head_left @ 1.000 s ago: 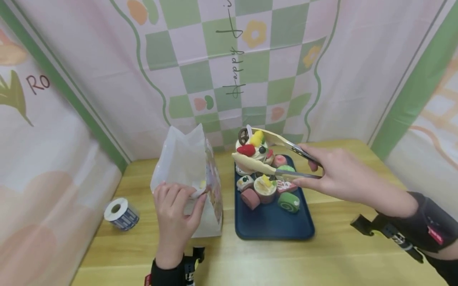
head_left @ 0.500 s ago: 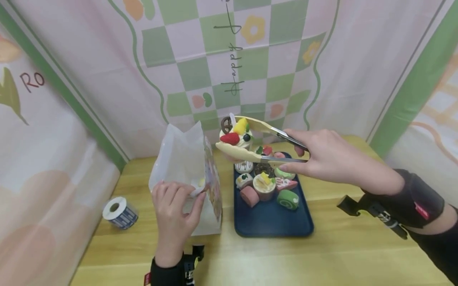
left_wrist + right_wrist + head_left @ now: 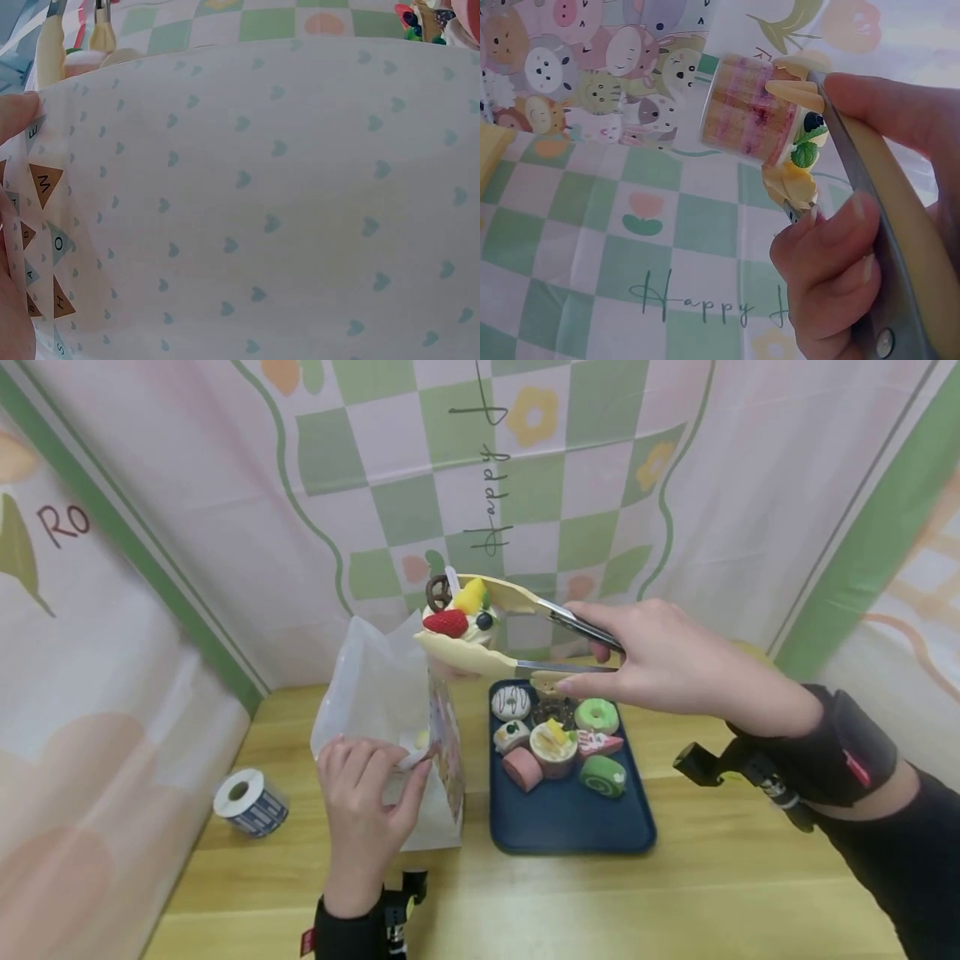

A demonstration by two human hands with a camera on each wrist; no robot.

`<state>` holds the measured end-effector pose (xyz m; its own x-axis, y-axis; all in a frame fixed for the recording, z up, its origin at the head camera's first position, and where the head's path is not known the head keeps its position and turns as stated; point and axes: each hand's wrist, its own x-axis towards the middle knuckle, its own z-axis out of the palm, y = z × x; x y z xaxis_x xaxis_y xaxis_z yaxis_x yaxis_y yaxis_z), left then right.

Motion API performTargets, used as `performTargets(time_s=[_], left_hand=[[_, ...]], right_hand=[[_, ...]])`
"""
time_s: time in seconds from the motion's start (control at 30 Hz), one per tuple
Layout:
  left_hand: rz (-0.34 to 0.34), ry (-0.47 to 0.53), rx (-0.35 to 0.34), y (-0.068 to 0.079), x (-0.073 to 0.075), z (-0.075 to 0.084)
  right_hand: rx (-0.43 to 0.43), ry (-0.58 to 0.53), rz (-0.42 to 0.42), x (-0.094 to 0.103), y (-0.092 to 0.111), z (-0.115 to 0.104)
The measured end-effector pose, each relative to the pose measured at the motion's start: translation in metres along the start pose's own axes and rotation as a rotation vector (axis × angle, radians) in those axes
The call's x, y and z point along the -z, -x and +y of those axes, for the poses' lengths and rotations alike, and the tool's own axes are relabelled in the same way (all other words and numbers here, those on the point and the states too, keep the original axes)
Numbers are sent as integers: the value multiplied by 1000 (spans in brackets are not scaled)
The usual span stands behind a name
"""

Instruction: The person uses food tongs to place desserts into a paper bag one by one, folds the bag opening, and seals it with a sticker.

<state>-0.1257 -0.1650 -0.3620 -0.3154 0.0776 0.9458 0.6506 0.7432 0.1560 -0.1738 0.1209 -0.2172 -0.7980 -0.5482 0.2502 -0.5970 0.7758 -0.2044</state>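
My left hand (image 3: 366, 810) pinches the near rim of an open white paper bag (image 3: 375, 664). In the left wrist view the bag's heart-printed side (image 3: 270, 180) fills most of the picture. My right hand (image 3: 675, 660) grips a pair of food tongs (image 3: 468, 656) with cream-coloured tips. Between those tips is a dessert cup (image 3: 447, 623) topped with strawberry, yellow fruit, a blueberry and a chocolate pretzel. It is held in the air near the bag's upper right edge. The cup's clear, layered side (image 3: 742, 112) shows in the right wrist view.
A dark blue tray (image 3: 570, 831) stands right of the bag, with several pastries at its far end, among them a green doughnut (image 3: 597, 716) and a green roll (image 3: 603, 776). A label roll (image 3: 251, 803) stands at left. Printed cloth (image 3: 525, 510) hangs behind the table.
My right hand has lifted the tongs and the dessert cup up and left, from over the tray to beside the bag's top. My left hand stays at the bag's rim.
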Motion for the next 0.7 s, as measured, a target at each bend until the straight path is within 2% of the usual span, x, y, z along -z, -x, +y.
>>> performTargets(time_s=[0.23,0.53,0.7], left_hand=[[-5,0,-4,0,0,-1],[-1,6,-3,0,-1,0],[-1,7,-8,0,0,0]], right_hand=[[5,14,-18,2,-9,-7],[0,-44,-70,-3,-22,-17],[58,-52,-57,-8,-31,-23]])
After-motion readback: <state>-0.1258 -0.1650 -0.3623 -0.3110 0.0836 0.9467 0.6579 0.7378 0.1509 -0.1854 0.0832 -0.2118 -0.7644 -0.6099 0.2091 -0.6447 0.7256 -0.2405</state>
